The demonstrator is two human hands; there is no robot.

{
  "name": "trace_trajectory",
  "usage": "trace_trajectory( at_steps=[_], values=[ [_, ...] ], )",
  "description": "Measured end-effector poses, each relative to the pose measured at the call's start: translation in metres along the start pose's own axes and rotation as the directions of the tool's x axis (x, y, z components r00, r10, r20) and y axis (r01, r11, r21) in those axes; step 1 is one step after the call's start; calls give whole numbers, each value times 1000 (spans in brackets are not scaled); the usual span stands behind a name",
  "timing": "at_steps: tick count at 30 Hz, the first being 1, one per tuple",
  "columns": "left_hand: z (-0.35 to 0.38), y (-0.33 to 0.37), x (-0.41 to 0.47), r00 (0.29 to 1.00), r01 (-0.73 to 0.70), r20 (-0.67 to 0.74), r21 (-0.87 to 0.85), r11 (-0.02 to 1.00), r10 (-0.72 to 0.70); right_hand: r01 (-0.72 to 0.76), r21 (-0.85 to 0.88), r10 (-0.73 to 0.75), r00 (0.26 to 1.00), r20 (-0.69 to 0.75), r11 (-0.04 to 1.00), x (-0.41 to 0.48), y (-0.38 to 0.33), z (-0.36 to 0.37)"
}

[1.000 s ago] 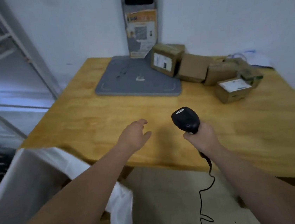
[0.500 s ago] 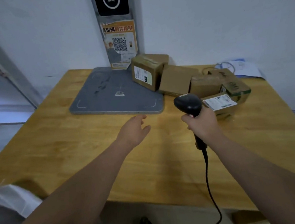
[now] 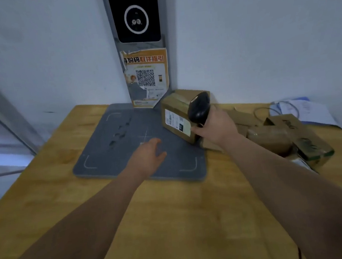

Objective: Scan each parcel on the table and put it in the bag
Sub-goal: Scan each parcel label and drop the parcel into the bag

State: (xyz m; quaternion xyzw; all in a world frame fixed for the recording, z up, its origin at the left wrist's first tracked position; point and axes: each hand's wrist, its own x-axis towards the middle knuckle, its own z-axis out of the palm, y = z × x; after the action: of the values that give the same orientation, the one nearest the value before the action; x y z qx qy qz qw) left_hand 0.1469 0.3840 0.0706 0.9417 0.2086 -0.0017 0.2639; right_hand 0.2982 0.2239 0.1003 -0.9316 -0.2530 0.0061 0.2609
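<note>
My right hand (image 3: 214, 127) grips a black barcode scanner (image 3: 198, 107), its head up close against a brown cardboard parcel (image 3: 176, 119) with a white label that stands on edge at the back of the table. My left hand (image 3: 149, 155) hovers open over the grey pad (image 3: 109, 157), a short way left of that parcel. More brown parcels (image 3: 273, 137) lie in a heap to the right, one bound with dark printed tape (image 3: 313, 149). The bag is out of view.
A wooden table (image 3: 176, 224) stands against a white wall. A black device with a ring (image 3: 136, 14) and an orange QR poster (image 3: 147, 76) hang above the pad. White papers and a cable (image 3: 297, 108) lie at the far right.
The view has swung up and nearer to the wall. My right hand carried the scanner forward to the upright parcel. My left hand moved forward over the grey pad.
</note>
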Motion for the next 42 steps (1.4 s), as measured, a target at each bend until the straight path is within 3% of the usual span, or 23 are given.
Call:
trace_trajectory(
  at_steps=[6, 12, 17, 21, 23, 25, 27, 28, 30, 32, 34, 39, 42],
  values=[
    [-11, -27, 62, 1000, 18, 8, -38, 999, -18, -44, -311, 87, 988, 125, 949, 85, -1, 40],
    [-9, -48, 93, 998, 49, 53, -62, 997, -46, -91, -359, 166, 969, 184, 929, 143, 13, 52],
    [-3, -55, 104, 995, 65, 75, -76, 995, -60, -120, -119, 153, 935, 319, 986, 150, 24, 54],
    [4, -57, 96, 994, 70, 85, -96, 993, -62, -106, -28, 109, 966, 234, 994, 137, 22, 56],
    [8, -60, 86, 997, 73, 33, -133, 988, -70, -121, 133, 93, 976, 199, 984, 119, 15, 53],
    [11, -61, 70, 995, 64, -60, -208, 976, -78, -146, 365, 75, 977, 201, 919, 91, 2, 41],
    [10, -58, 51, 981, 73, -138, -393, 917, -137, -198, 555, 56, 964, 262, 808, 59, -8, 30],
    [9, -55, 39, 972, 107, -118, -558, 823, -206, -237, 624, 55, 953, 297, 744, 43, -10, 28],
    [6, -50, 15, 947, 197, 27, -834, 515, -319, -313, 724, 45, 930, 365, 615, 7, -10, 23],
    [8, -50, -9, 932, 252, 138, -912, 324, -336, -392, 771, 26, 898, 440, 502, -28, -7, 22],
    [15, -48, -35, 935, 271, 200, -935, 229, -293, -466, 790, 14, 865, 502, 398, -61, -3, 21],
    [34, -36, -93, 951, 288, 252, -931, 224, -177, -566, 792, 32, 818, 575, 230, -128, 16, 23],
    [42, -35, -124, 933, 358, 319, -871, 338, -166, -612, 762, 76, 787, 612, 210, -159, 30, 25]
  ],
)
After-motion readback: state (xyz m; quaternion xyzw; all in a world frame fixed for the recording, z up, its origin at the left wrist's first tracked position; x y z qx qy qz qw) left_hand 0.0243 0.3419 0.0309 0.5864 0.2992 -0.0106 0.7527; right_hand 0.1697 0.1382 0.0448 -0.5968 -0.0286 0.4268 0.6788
